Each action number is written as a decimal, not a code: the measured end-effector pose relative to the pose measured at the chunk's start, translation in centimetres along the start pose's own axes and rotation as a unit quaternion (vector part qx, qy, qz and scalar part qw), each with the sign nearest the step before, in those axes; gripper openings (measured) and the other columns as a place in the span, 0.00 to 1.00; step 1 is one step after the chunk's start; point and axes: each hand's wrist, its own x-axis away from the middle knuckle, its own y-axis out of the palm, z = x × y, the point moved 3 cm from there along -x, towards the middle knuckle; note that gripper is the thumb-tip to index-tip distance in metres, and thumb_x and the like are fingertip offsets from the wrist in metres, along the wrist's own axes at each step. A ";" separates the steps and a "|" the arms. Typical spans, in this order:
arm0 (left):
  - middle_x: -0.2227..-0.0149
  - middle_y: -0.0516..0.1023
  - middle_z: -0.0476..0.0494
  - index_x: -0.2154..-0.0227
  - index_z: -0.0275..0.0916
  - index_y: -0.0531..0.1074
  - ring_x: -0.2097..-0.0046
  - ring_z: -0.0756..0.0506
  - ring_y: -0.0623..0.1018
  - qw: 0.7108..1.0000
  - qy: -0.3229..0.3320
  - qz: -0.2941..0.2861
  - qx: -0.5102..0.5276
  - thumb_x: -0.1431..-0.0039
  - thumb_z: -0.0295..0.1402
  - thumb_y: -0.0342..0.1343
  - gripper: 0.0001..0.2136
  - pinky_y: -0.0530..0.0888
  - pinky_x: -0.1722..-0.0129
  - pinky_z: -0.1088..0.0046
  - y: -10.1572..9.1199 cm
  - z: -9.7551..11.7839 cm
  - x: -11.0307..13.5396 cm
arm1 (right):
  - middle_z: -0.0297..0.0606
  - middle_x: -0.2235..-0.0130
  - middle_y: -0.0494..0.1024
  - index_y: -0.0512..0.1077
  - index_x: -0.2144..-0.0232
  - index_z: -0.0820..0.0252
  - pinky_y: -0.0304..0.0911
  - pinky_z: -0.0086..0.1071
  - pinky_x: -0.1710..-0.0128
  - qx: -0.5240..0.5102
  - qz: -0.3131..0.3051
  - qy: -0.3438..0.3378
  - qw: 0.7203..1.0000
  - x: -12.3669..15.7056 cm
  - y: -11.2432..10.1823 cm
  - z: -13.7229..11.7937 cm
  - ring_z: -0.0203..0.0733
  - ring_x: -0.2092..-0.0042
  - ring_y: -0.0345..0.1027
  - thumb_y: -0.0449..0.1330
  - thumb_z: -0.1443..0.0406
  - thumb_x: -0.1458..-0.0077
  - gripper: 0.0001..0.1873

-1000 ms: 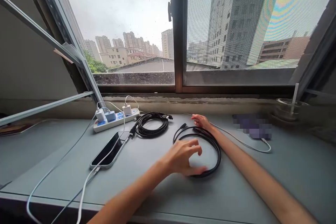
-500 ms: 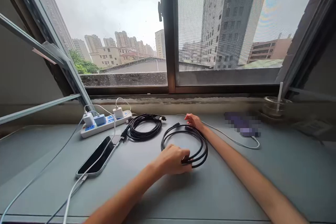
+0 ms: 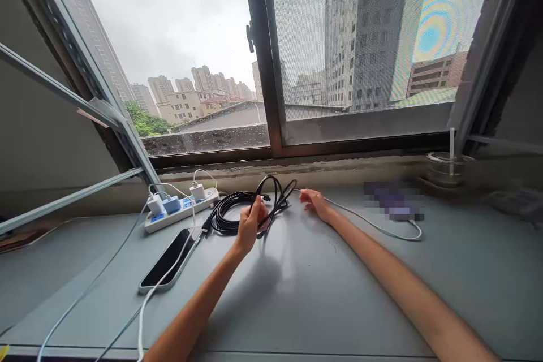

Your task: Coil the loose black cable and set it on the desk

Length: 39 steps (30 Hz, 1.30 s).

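Note:
My left hand [image 3: 251, 222] is closed around a coiled black cable [image 3: 275, 192] and holds it lifted off the grey table [image 3: 322, 294], its loops standing up above my fingers. A second coiled black cable [image 3: 227, 212] lies on the table just left of that hand. My right hand [image 3: 313, 202] rests on the table to the right, fingers loosely apart, holding nothing, beside a thin white cable [image 3: 373, 225].
A white power strip [image 3: 182, 209] with chargers sits at the back left. A phone [image 3: 167, 259] lies face up, plugged in, left of centre. White cables trail to the front left edge. A blurred purple object [image 3: 392, 199] and a glass [image 3: 443, 167] stand at the back right, under the window.
My left hand gathered the flat coil from the table, lifted it and carried it back and left toward the second coil. My right hand let go of the coil's far side.

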 end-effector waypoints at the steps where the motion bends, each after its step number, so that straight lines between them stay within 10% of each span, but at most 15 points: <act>1: 0.87 0.55 0.56 0.85 0.38 0.58 0.86 0.56 0.56 0.999 -0.011 0.012 0.033 0.53 0.57 0.53 0.26 0.51 0.88 0.81 -0.2 0.2 -0.3 | 0.39 0.58 0.72 0.69 0.56 0.63 0.69 0.34 0.63 0.008 -0.005 0.000 1.000 0.1 0.1 0.0 0.37 0.62 0.69 0.55 0.59 0.40 0.14; 11: 0.87 0.58 0.57 0.72 0.32 0.72 0.84 0.57 0.57 0.997 0.017 -0.016 0.079 0.49 0.45 0.54 0.17 0.54 0.85 0.82 2.1 6.8 -3.7 | 0.32 0.82 0.65 0.65 0.85 0.63 0.51 0.23 0.84 0.042 -0.051 -0.080 0.995 3.0 4.1 -5.3 0.28 0.82 0.56 0.48 0.50 0.41 0.29; 17: 0.74 0.74 0.45 0.73 0.34 0.78 0.72 0.51 0.71 0.978 0.178 0.077 -0.075 0.44 0.39 0.51 0.15 0.67 0.72 0.76 4.1 12.9 -3.1 | 0.38 0.63 0.75 0.75 0.64 0.59 0.62 0.25 0.79 0.042 -0.100 -0.260 0.959 8.3 9.3 -15.5 0.36 0.70 0.67 0.49 0.43 0.48 0.29; 20: 0.55 0.73 0.42 0.70 0.39 0.79 0.54 0.45 0.72 0.951 0.267 0.103 -0.114 0.41 0.38 0.47 0.16 0.69 0.56 0.69 4.9 15.3 -1.9 | 0.36 0.66 0.75 0.75 0.59 0.56 0.62 0.24 0.81 0.074 -0.027 -0.325 0.942 11.0 9.9 -19.4 0.36 0.70 0.68 0.53 0.48 0.48 0.24; 25: 0.52 0.72 0.46 0.62 0.46 0.79 0.45 0.45 0.67 0.932 0.326 0.105 -0.118 0.36 0.38 0.42 0.17 0.62 0.44 0.65 5.4 17.1 -0.6 | 0.34 0.71 0.75 0.76 0.63 0.57 0.66 0.25 0.76 0.131 0.018 -0.380 0.915 13.2 10.0 -22.2 0.36 0.69 0.69 0.58 0.57 0.48 0.14; 33: 0.54 0.77 0.46 0.64 0.42 0.79 0.54 0.46 0.73 0.935 0.277 0.217 -0.040 0.39 0.38 0.42 0.19 0.69 0.57 0.71 -0.2 15.9 -4.9 | 0.26 0.84 0.66 0.73 0.59 0.59 0.67 0.29 0.75 0.013 0.049 -0.368 0.929 12.0 6.9 -23.7 0.32 0.81 0.63 0.54 0.63 0.50 0.16; 39: 0.61 0.81 0.48 0.72 0.41 0.79 0.70 0.52 0.74 0.943 0.201 0.262 0.032 0.43 0.37 0.46 0.16 0.68 0.70 0.78 -5.5 14.6 -8.7 | 0.21 0.92 0.50 0.75 0.65 0.61 0.42 0.24 0.89 -0.055 0.158 -0.341 0.925 13.5 1.5 -25.4 0.27 0.90 0.39 0.52 0.70 0.50 0.13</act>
